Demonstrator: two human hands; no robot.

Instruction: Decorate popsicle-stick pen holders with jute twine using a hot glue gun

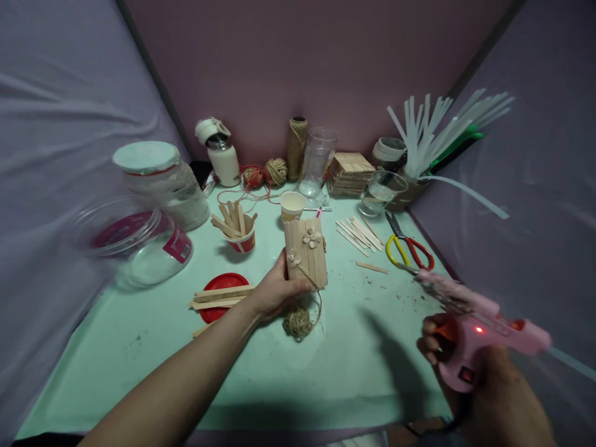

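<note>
My left hand (274,288) is closed around a small box of wooden craft sticks (305,248), held up over the middle of the table. Two little wooden flowers sit on its front face, and a strand of twine runs along its lower part. That strand leads down to a ball of twine (298,323) lying on the table just below. On the right, my right hand (447,347) grips a pink hot glue gun (475,329), its red light lit and its nozzle pointing up and left. The glue gun is apart from the box.
Red-handled and yellow-handled scissors (410,245) lie near the glue gun's nozzle. Loose thin sticks (361,236) are behind. A paper cup of sticks (243,242), a red lid (218,313) and clear plastic tubs (139,248) stand left. Glue sticks (433,136) rise at the back right.
</note>
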